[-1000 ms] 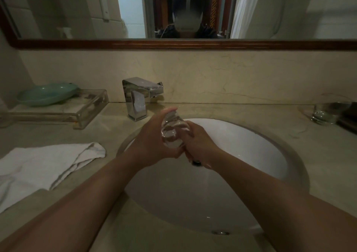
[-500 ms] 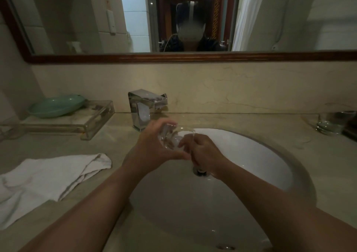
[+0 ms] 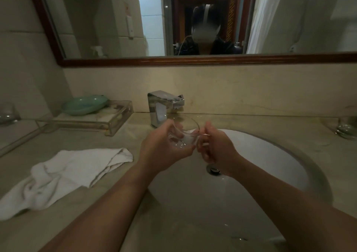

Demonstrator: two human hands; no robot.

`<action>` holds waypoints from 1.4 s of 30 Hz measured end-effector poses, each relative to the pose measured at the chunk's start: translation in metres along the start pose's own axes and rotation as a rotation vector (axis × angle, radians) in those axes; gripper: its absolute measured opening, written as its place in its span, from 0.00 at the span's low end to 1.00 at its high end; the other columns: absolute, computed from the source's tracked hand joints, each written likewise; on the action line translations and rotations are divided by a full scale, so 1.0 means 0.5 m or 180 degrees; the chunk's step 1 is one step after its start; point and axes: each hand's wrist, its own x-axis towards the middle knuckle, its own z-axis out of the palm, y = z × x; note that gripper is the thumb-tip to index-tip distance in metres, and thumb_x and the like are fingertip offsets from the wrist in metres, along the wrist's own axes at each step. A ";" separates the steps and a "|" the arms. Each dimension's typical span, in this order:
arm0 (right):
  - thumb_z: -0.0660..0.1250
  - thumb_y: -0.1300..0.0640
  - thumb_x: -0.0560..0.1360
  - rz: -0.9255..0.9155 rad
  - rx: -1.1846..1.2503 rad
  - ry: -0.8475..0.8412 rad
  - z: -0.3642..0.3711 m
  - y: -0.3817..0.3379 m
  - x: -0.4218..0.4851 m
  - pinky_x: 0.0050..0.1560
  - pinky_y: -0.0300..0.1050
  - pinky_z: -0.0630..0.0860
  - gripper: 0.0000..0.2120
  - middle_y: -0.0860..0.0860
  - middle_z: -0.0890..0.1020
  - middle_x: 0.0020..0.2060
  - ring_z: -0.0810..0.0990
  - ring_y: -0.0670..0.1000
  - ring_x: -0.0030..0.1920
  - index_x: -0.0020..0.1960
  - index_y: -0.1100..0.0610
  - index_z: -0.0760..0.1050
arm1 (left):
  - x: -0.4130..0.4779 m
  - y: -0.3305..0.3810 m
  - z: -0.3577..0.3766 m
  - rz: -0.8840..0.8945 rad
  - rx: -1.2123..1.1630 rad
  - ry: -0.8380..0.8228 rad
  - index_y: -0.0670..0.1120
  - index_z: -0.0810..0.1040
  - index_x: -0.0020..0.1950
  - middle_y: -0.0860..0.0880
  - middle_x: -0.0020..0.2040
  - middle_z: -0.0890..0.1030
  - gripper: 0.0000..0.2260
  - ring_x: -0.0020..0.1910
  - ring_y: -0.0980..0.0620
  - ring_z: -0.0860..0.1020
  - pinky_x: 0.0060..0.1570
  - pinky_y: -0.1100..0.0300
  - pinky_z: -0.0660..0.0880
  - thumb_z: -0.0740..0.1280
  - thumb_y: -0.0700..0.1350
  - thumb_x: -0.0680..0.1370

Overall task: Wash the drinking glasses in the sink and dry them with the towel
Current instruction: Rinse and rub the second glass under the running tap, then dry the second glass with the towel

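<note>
step: washing, we judge; glass [image 3: 183,137] held over the sink [image 3: 270,155] | left grip [image 3: 164,145] curled round its base | right grip [image 3: 214,147] pinching its rim | next: probably rinse, then reach for the towel [image 3: 67,174] on the tabletop

Drinking glasses: three in total. These are the held glass [image 3: 185,136], the right-side glass [image 3: 346,128] and the left-side glass [image 3: 6,114]; the last is blurred at the picture edge.

Towel [image 3: 67,172]: one, white.

Grips: two, both hands of one person, namely the left grip [image 3: 164,147] and the right grip [image 3: 218,149].

Faucet [image 3: 160,107]: one, chrome.

Sink [image 3: 270,155]: one, fitted with one drain [image 3: 213,170].

Green dish [image 3: 85,105]: one.

Clear tray [image 3: 117,122]: one.

Mirror [image 3: 96,20]: one, with one wooden frame.

Counter [image 3: 251,122]: one.

Spray bottle [image 3: 98,50], seen as a reflection only: one.
</note>
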 end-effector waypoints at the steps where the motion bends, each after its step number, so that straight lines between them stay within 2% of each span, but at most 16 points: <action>1: 0.62 0.52 0.83 -0.0097 -0.0209 0.0000 0.007 0.004 -0.002 0.25 0.37 0.59 0.14 0.55 0.70 0.29 0.66 0.49 0.23 0.48 0.58 0.81 | -0.004 0.007 -0.009 -0.0120 -0.0051 0.0168 0.52 0.77 0.55 0.60 0.45 0.84 0.29 0.41 0.63 0.83 0.42 0.51 0.83 0.75 0.69 0.64; 2: 0.64 0.60 0.82 -0.0230 -0.0390 -0.0065 0.016 0.009 -0.005 0.26 0.38 0.60 0.07 0.55 0.69 0.30 0.66 0.48 0.24 0.52 0.61 0.80 | -0.007 0.013 -0.019 -0.0262 -0.0145 0.0307 0.53 0.77 0.56 0.60 0.44 0.84 0.29 0.40 0.64 0.83 0.42 0.51 0.83 0.76 0.69 0.63; 5: 0.66 0.69 0.79 -0.0478 -0.0602 -0.0359 0.047 0.023 -0.012 0.29 0.43 0.67 0.06 0.57 0.70 0.33 0.68 0.49 0.30 0.54 0.63 0.79 | -0.011 0.024 -0.050 -0.0499 -0.0081 0.0418 0.58 0.76 0.56 0.62 0.44 0.84 0.27 0.40 0.65 0.83 0.43 0.50 0.83 0.79 0.68 0.63; 9: 0.72 0.66 0.76 -0.0734 -0.1141 -0.0524 0.117 0.007 -0.012 0.31 0.46 0.71 0.04 0.58 0.76 0.32 0.73 0.53 0.31 0.50 0.64 0.79 | -0.014 0.033 -0.103 -0.0643 0.0172 0.0502 0.62 0.75 0.54 0.62 0.45 0.84 0.25 0.41 0.63 0.83 0.45 0.51 0.82 0.79 0.65 0.61; 13: 0.78 0.59 0.71 -0.0992 -0.2208 -0.0798 0.212 0.007 0.003 0.34 0.43 0.75 0.07 0.52 0.81 0.31 0.78 0.47 0.31 0.41 0.57 0.80 | -0.044 0.016 -0.183 -0.0714 0.0414 0.0625 0.60 0.75 0.54 0.64 0.45 0.84 0.25 0.41 0.67 0.81 0.47 0.55 0.82 0.78 0.64 0.61; 17: 0.81 0.59 0.67 -0.1108 -0.2299 -0.0968 0.328 0.001 0.005 0.40 0.32 0.75 0.15 0.54 0.84 0.45 0.81 0.48 0.42 0.51 0.59 0.80 | -0.088 -0.020 -0.263 -0.0940 0.0481 0.0947 0.60 0.75 0.55 0.64 0.46 0.84 0.26 0.44 0.67 0.81 0.51 0.53 0.81 0.79 0.63 0.61; 19: 0.83 0.52 0.65 -0.1183 -0.2368 -0.1109 0.380 0.008 -0.002 0.49 0.31 0.75 0.27 0.53 0.82 0.52 0.79 0.45 0.48 0.59 0.56 0.76 | -0.107 -0.037 -0.299 -0.1043 0.0472 0.1140 0.60 0.75 0.54 0.62 0.46 0.84 0.26 0.43 0.65 0.82 0.50 0.52 0.81 0.80 0.62 0.61; 22: 0.69 0.23 0.57 -0.1528 -0.3569 -0.1244 0.438 0.039 0.001 0.69 0.52 0.66 0.46 0.49 0.76 0.64 0.69 0.51 0.66 0.68 0.48 0.74 | -0.140 -0.055 -0.351 -0.1159 0.0572 0.1278 0.60 0.76 0.53 0.62 0.45 0.84 0.26 0.43 0.65 0.82 0.50 0.52 0.81 0.80 0.64 0.60; 23: 0.63 0.18 0.56 -0.1735 -0.3928 -0.1305 0.451 0.047 0.004 0.70 0.55 0.64 0.45 0.46 0.75 0.64 0.67 0.52 0.67 0.65 0.43 0.76 | -0.151 -0.059 -0.367 -0.1192 0.0617 0.1288 0.60 0.76 0.54 0.62 0.45 0.83 0.27 0.43 0.65 0.82 0.49 0.52 0.81 0.79 0.65 0.60; 25: 0.62 0.22 0.63 -0.1900 -0.4224 -0.1366 0.465 0.040 0.008 0.68 0.56 0.63 0.33 0.44 0.76 0.62 0.67 0.51 0.65 0.60 0.39 0.80 | -0.172 -0.065 -0.395 -0.1266 0.0670 0.1318 0.60 0.76 0.54 0.63 0.45 0.83 0.27 0.43 0.65 0.81 0.49 0.52 0.81 0.77 0.67 0.59; 27: 0.68 0.36 0.74 -0.2096 -0.4138 -0.1340 0.466 0.026 0.005 0.67 0.53 0.63 0.17 0.44 0.77 0.62 0.68 0.51 0.64 0.59 0.41 0.82 | -0.189 -0.072 -0.414 -0.1359 0.0570 0.1414 0.61 0.76 0.52 0.63 0.44 0.83 0.26 0.42 0.64 0.82 0.49 0.50 0.81 0.76 0.67 0.59; 30: 0.66 0.49 0.80 -0.2114 -0.3887 -0.1173 0.458 0.018 0.000 0.62 0.46 0.70 0.12 0.49 0.82 0.60 0.77 0.52 0.60 0.59 0.50 0.84 | -0.205 -0.084 -0.429 -0.1446 0.0399 0.1586 0.60 0.76 0.51 0.63 0.43 0.83 0.24 0.40 0.63 0.82 0.49 0.49 0.81 0.78 0.64 0.59; 34: 0.59 0.49 0.84 -0.1357 -0.3277 -0.0149 0.444 -0.028 -0.010 0.46 0.45 0.69 0.10 0.48 0.80 0.47 0.76 0.48 0.46 0.55 0.50 0.78 | -0.210 -0.090 -0.440 -0.1523 0.0292 0.1744 0.57 0.77 0.53 0.61 0.43 0.85 0.25 0.41 0.63 0.83 0.50 0.49 0.82 0.79 0.63 0.60; 38: 0.52 0.49 0.86 -0.0722 -0.2440 0.0198 0.425 -0.066 -0.016 0.52 0.46 0.70 0.13 0.52 0.77 0.50 0.75 0.52 0.50 0.56 0.54 0.73 | -0.209 -0.071 -0.425 -0.1499 0.0162 0.1693 0.57 0.78 0.52 0.62 0.43 0.85 0.24 0.41 0.63 0.83 0.49 0.50 0.82 0.80 0.62 0.61; 40: 0.54 0.50 0.86 -0.0375 -0.1621 0.0514 0.413 -0.078 -0.014 0.58 0.49 0.73 0.13 0.55 0.79 0.54 0.77 0.54 0.54 0.57 0.56 0.74 | -0.209 -0.051 -0.404 -0.1393 0.0308 0.1392 0.60 0.77 0.52 0.65 0.44 0.84 0.25 0.41 0.64 0.83 0.49 0.52 0.82 0.79 0.65 0.60; 42: 0.55 0.53 0.85 0.0161 -0.0582 0.0812 0.390 -0.101 -0.009 0.54 0.52 0.78 0.13 0.58 0.81 0.54 0.80 0.58 0.52 0.60 0.58 0.76 | -0.209 -0.027 -0.381 -0.1239 0.0597 0.1017 0.63 0.76 0.53 0.67 0.44 0.83 0.26 0.42 0.65 0.81 0.50 0.54 0.81 0.77 0.67 0.59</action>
